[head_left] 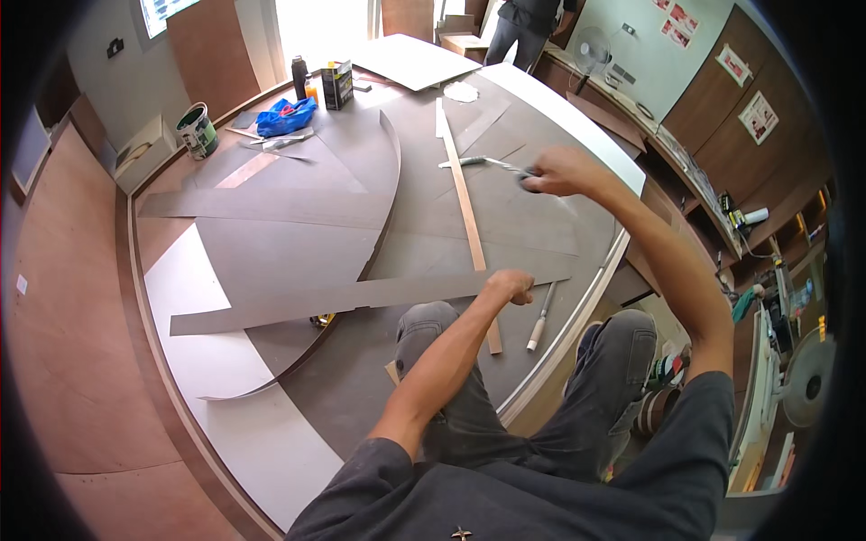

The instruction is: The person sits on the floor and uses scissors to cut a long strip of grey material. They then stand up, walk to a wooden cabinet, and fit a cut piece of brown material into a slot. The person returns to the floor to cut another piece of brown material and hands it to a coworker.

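My left hand is closed near the right end of a long grey strip of laminate-like sheet, which lies across the work surface. Higher up and to the right, my right hand grips the dark handle of a tool with a thin bent metal shaft; its far end points left, over a narrow wooden batten, and its exact kind is unclear. The batten passes under the strip beside my left hand. Right of that hand lies a slim tool with a pale handle. A large grey sheet with a curved edge spreads to the left.
Far left on the surface are a paint can, a blue plastic bag, a dark bottle and a black box. A white panel lies at the back. Another person stands beyond it. Fans stand at right.
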Tool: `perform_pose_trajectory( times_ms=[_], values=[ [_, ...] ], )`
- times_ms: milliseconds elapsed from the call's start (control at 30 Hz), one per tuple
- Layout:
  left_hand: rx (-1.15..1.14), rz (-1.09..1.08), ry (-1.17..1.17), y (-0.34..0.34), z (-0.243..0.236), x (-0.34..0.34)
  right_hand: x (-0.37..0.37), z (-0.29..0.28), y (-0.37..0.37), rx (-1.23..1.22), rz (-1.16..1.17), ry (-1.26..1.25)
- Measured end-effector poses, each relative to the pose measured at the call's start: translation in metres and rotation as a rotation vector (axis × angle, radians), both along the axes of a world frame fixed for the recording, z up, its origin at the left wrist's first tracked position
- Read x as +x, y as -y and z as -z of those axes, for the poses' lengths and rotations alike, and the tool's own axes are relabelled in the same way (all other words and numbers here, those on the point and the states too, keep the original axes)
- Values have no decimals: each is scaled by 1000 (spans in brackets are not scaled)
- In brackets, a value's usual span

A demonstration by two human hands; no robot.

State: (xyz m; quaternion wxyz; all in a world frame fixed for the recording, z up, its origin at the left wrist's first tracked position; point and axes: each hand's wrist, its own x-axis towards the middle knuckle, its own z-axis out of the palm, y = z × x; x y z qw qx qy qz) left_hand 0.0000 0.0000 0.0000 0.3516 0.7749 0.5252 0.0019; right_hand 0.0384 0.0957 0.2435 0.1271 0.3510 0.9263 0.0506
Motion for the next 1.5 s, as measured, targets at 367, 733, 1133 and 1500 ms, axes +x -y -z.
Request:
perform_pose_trajectory(
  times_ms=[367,733,1133,1500],
  values=[
    [19,-106,-13,13,-19,-10,136,150,13,-780,376,-459],
    [88,-102,-61,8,-19,-4,112,122,11,-911,452,-984],
    [54,-146,-87,8,-12,-2,132,71,-50,-658,260,-1056],
    [-20,-175,-114,-9,3,2,342,-320,-185,-190,2,-1998]
  ],
)
